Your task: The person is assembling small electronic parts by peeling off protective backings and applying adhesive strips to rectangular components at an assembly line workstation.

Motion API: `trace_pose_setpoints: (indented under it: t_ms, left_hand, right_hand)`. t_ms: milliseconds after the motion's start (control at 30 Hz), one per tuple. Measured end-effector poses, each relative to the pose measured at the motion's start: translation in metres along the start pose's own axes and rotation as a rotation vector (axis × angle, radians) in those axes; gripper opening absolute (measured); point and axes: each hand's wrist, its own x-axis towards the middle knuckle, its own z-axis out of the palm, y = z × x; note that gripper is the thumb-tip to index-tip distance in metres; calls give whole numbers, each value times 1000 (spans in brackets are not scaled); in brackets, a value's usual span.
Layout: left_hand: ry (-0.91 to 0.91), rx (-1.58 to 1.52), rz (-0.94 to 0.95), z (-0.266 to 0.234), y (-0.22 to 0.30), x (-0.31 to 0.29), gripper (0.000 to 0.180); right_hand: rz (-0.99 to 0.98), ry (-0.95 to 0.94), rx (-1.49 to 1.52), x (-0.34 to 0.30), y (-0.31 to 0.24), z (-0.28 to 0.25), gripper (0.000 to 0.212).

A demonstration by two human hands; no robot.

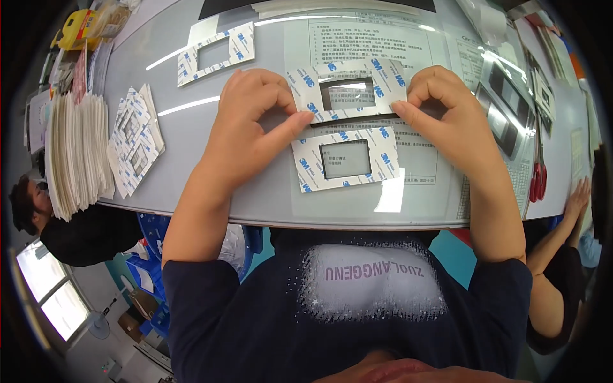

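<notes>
1. Blue-printed frame (387,82), head view: just beyond a second frame (384,163) on the desk (265,195); left hand (252,121) pinches its left end, right hand (446,108) its right.
2. Judged: even grip, fingertips kept to the rim, should limit bending.
3. Around: third frame (237,49) upper left, frame pile (137,140) farther left, red-handled scissors (539,182) right; second frame likely the nearest snag.

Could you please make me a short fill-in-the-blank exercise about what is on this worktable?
1. The left hand and right hand hold one white frame printed in ____.
2. The opening in the loose frame directly below it in the picture has ____ sides.
3. The scissors have ____ handles.
4. The pile of frames lies to the person's ____.

Missing words: blue; four; red; left.
</notes>
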Motion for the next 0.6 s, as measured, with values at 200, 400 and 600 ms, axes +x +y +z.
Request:
trace_pose_setpoints:
  t_ms: [200, 400, 600]
  left_hand:
    - [-86, 58, 13, -1, 3, -1, 21]
    - [-166, 144, -67, -2, 8, -2, 19]
    - [-201, 159, -98, -3, 12, -1, 19]
  right_hand:
    - [-32, -75, -37, 1, -3, -2, 20]
    - [-16, -110, -77, 2, -6, -5, 20]
    - [29, -116, -65, 3, -8, -4, 21]
